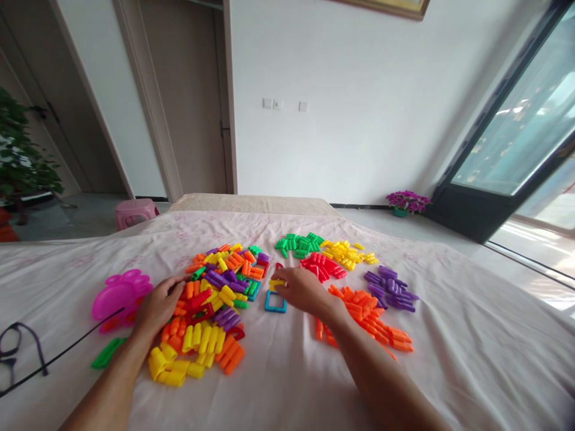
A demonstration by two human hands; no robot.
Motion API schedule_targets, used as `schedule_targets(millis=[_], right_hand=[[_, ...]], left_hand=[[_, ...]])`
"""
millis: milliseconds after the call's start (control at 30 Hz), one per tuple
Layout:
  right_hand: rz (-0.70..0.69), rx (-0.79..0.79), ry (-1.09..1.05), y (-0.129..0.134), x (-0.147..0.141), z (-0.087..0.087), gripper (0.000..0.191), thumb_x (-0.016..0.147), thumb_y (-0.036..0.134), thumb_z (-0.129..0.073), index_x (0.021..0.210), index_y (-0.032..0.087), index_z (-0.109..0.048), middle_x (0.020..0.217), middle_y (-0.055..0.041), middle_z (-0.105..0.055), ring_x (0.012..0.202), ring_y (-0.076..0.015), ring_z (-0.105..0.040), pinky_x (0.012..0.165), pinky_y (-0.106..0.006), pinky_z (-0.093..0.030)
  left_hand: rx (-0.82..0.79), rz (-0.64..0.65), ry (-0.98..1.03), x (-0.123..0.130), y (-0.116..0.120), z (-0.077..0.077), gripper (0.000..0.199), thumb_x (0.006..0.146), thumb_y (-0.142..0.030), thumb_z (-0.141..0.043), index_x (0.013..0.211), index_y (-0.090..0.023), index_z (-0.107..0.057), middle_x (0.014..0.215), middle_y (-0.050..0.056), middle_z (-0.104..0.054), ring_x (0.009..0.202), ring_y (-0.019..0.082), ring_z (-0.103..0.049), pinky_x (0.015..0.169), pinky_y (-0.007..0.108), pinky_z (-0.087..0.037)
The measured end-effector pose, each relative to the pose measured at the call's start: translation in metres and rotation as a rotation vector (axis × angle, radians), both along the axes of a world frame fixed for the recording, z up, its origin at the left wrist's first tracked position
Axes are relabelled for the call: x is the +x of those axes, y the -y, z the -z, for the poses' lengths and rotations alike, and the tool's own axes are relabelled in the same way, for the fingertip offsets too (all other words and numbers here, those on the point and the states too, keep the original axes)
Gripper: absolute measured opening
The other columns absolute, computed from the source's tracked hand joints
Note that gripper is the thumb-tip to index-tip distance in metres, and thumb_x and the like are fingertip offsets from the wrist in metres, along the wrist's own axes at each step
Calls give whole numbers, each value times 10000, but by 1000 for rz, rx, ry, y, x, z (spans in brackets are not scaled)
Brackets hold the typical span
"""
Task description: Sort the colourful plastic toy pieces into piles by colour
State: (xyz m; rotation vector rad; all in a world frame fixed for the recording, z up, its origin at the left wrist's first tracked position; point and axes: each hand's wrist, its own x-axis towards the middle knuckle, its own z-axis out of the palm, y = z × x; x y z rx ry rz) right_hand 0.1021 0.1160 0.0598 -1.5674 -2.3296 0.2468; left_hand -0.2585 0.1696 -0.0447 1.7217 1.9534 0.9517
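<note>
My left hand (158,304) rests at the left edge of a mixed pile of plastic pieces (215,305), thumb and forefinger apart, with nothing visible in it. Orange, yellow, purple, green and red pieces make up that pile. In the middle of the table, my right hand (302,288) has its fingers closed at a yellow plastic piece (277,282). Just below those fingertips lies a blue square frame (275,309). A red piece (279,266) shows partly behind the hand. Beyond the right hand is a heap of red pieces (322,266).
Sorted heaps lie to the right: green pieces (299,244), yellow pieces (348,254), purple pieces (390,288) and orange pieces (368,316). A pink tray (117,297), a green piece (108,353) and eyeglasses (33,347) are at left. A pale cloth (287,383) covers the table.
</note>
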Motion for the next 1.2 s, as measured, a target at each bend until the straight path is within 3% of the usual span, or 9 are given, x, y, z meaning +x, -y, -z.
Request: schedule_targets(millis=[133, 300, 400, 500, 633, 767, 933, 1067, 1200], right_hand=[[283, 69, 27, -22, 54, -15, 272, 853, 233, -480, 1010, 222, -703, 919, -54, -719, 848, -189, -641, 688, -248, -390], [675, 85, 86, -42, 123, -8, 358, 844, 234, -486, 1144, 177, -674, 1022, -117, -710, 960, -246, -635, 745, -280, -406], [777, 108, 58, -46, 148, -2, 450, 838, 202, -478, 1266, 149, -607, 1141, -137, -681, 1037, -266, -618, 793, -299, -416], [778, 126, -9, -47, 151, -3, 448, 842, 200, -478, 1270, 160, -606, 1172, -116, -674, 1061, -253, -611, 814, -288, -423], [596, 146, -55, -45, 117, -8, 342, 861, 218, -485, 1143, 202, -678, 1027, -71, -716, 954, -221, -638, 760, -266, -427], [190, 156, -127, -33, 56, -4, 284, 897, 190, -449, 1021, 206, -704, 975, -50, -712, 905, -180, -640, 759, -242, -431], [-221, 108, -209, -7, -14, 16, 379, 861, 102, -489, 1188, 223, -637, 1106, -63, -671, 1003, -173, -617, 866, -266, -454], [-390, 127, -197, 8, -50, 31, 556, 848, 57, -482, 1371, 248, -485, 1302, -77, -570, 1165, -188, -536, 966, -319, -437], [-411, 169, -96, 12, -70, 38, 546, 884, 75, -441, 1397, 260, -451, 1323, -99, -532, 1168, -216, -500, 940, -354, -451]], left_hand=[[-8, 9, 21, -1, -1, 2, 434, 856, -456, -447, 1156, -224, -658, 1121, 46, -711, 1032, 235, -647, 822, 279, -491], [-22, 0, 10, -3, -3, 4, 437, 855, -460, -446, 1163, -230, -654, 1155, 43, -702, 1043, 229, -643, 812, 267, -493], [-11, 3, 13, -3, -3, 4, 433, 852, -455, -452, 1158, -228, -658, 1147, 41, -706, 1040, 230, -647, 803, 264, -497], [6, 10, 14, -3, -3, 3, 421, 850, -440, -457, 1145, -226, -666, 1137, 40, -710, 1034, 230, -650, 814, 267, -496], [7, -8, -4, -2, -2, 3, 427, 852, -447, -454, 1143, -222, -670, 1131, 47, -710, 1038, 234, -646, 830, 279, -492], [13, 1, -16, -3, -4, 5, 430, 870, -448, -428, 1151, -224, -665, 1147, 42, -703, 1053, 219, -639, 850, 269, -481], [26, 16, -11, -3, -4, 5, 434, 872, -441, -427, 1157, -210, -658, 1164, 53, -695, 1065, 219, -629, 868, 269, -471], [27, 22, -3, -1, -2, 2, 428, 879, -431, -423, 1160, -210, -658, 1174, 53, -692, 1069, 220, -629, 867, 275, -471], [34, 2, 0, 1, -1, 1, 404, 864, -422, -451, 1133, -224, -677, 1146, 43, -705, 1051, 218, -640, 839, 267, -480]])
